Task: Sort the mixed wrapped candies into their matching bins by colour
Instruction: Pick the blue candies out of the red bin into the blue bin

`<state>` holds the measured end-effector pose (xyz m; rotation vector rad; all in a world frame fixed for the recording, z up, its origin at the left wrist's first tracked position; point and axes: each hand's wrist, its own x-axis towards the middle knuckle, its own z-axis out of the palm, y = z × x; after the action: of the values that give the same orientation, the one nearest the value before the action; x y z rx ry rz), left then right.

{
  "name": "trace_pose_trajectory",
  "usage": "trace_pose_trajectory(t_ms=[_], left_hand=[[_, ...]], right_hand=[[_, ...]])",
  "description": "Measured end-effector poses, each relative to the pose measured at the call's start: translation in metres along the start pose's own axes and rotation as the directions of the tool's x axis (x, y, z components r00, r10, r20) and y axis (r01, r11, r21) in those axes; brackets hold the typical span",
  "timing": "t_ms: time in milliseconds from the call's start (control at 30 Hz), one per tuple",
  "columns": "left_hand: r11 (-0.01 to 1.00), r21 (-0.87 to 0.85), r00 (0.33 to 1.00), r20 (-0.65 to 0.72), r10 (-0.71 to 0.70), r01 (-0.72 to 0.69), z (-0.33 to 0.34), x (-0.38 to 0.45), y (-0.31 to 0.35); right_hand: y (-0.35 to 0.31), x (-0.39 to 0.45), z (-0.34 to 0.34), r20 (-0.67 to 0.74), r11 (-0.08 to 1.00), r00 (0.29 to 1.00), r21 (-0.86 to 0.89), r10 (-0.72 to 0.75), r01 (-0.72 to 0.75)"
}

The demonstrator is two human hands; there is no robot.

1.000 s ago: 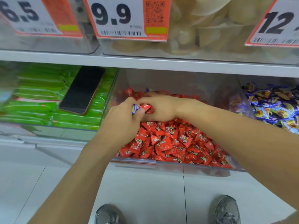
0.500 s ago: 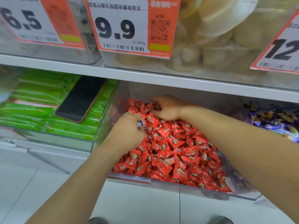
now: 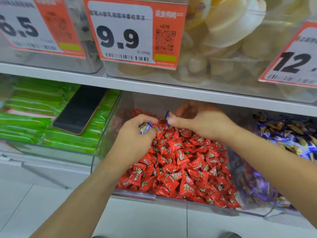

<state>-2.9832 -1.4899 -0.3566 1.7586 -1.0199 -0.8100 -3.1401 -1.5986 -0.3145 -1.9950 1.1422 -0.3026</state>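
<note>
**Both hands over the red bin, each holding a blue candy**

The clear middle bin on the lower shelf is heaped with red candies. The left hand is curled over the pile's back left, its fingers closed round a blue-and-white candy. The right hand reaches in from the right; thumb and fingers pinch a second blue candy just above the heap, near the bin's back wall. The two hands are close together, almost touching.

The right bin holds purple-blue candies, some with gold print. The left bin is filled with green packets; a dark phone lies tilted on top of them. On the upper shelf, clear bins hold pale yellow sweets, fronted by price tags reading 6.5, 9.9 and 12.
</note>
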Motion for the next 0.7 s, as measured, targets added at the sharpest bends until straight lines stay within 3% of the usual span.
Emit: trace_pose_trajectory(t_ms=[100, 200, 333, 367, 433, 500, 600, 700], left_hand=[[0.977, -0.209, 0.98, 0.197, -0.01, 0.051, -0.002, -0.009, 0.004], [0.967, -0.255, 0.969, 0.242, 0.055, 0.008, -0.006, -0.014, 0.001], [0.969, -0.244, 0.972, 0.234, 0.037, 0.021, -0.007, -0.025, 0.003], [0.972, -0.232, 0.976, 0.219, 0.013, 0.039, -0.006, -0.026, 0.003], [0.977, -0.199, 0.989, 0.141, -0.051, 0.079, -0.006, -0.025, 0.001], [0.983, -0.137, 0.99, 0.083, -0.111, 0.122, -0.007, -0.022, -0.003], [0.983, -0.068, 0.982, 0.102, -0.161, 0.168, -0.008, -0.018, -0.007], [0.98, -0.059, 0.976, 0.119, -0.183, 0.191, -0.008, -0.014, -0.007]], right_hand=[[-0.002, -0.013, 0.027, -0.063, 0.951, 0.998, 0.308, -0.006, 0.025], [0.003, -0.021, 0.04, -0.098, 0.923, 0.995, 0.379, -0.025, 0.06], [0.005, -0.024, 0.033, 0.066, 0.971, 0.992, 0.224, -0.106, 0.089], [0.008, -0.017, 0.028, 0.07, 0.98, 0.993, 0.185, -0.093, 0.079], [0.015, 0.009, 0.018, 0.001, 0.996, 0.998, -0.063, -0.066, 0.066], [0.023, 0.037, 0.015, -0.017, 0.964, 0.998, -0.263, -0.055, 0.049], [0.031, 0.064, 0.027, 0.156, 0.918, 0.988, -0.394, 0.022, 0.041], [0.035, 0.07, 0.031, 0.178, 0.852, 0.983, -0.52, 0.037, 0.062]])
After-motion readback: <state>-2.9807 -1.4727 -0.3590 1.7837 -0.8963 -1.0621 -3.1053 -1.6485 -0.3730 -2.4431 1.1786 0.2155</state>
